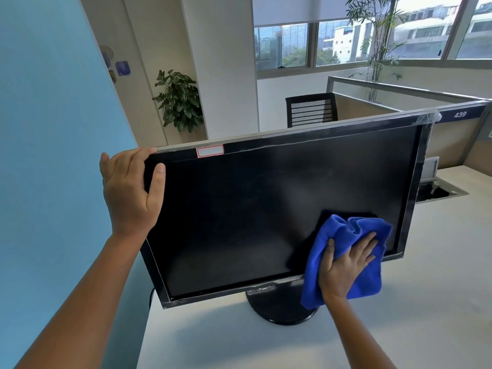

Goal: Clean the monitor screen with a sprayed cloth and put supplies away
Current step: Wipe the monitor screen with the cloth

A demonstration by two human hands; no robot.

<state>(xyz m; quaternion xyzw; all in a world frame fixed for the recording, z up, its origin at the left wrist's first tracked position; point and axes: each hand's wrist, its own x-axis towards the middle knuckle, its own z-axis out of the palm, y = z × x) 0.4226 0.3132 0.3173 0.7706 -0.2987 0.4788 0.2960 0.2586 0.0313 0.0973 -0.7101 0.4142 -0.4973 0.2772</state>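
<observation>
A: Where's the monitor (266,214) rn?

B: On the white surface (426,302), on its round black stand (282,307), screen dark, top leaning back a bit. Blue partition (53,155) just beside its left edge.

A: Left hand (130,193)?

B: Clamped on the monitor's top-left corner. Thumb lies on the front bezel, fingers wrap over the top edge and round the back. Grip's closed on the frame, nothing else in it.

A: And the right hand (343,267)?

B: Flat on the blue cloth (346,246), pressing it vs the screen at the lower-right. Fingers spread wide, palm down, so not a pinch; grip's open, just bearing on the cloth. Cloth is bunched above the fingers and hangs down past the bottom bezel, in front of the stand.

A: Anything on the bezel?

B: White sticker w/ red border (210,151) on the top bezel, near the left hand. Clear plastic film along the frame edges, crumpled at the top-right corner.

A: Background?

B: Black mesh chair (311,109) behind a cubicle divider, potted plant (178,102) by a white column, windows w/ buildings outside. Spray bottle: can't see one.
</observation>
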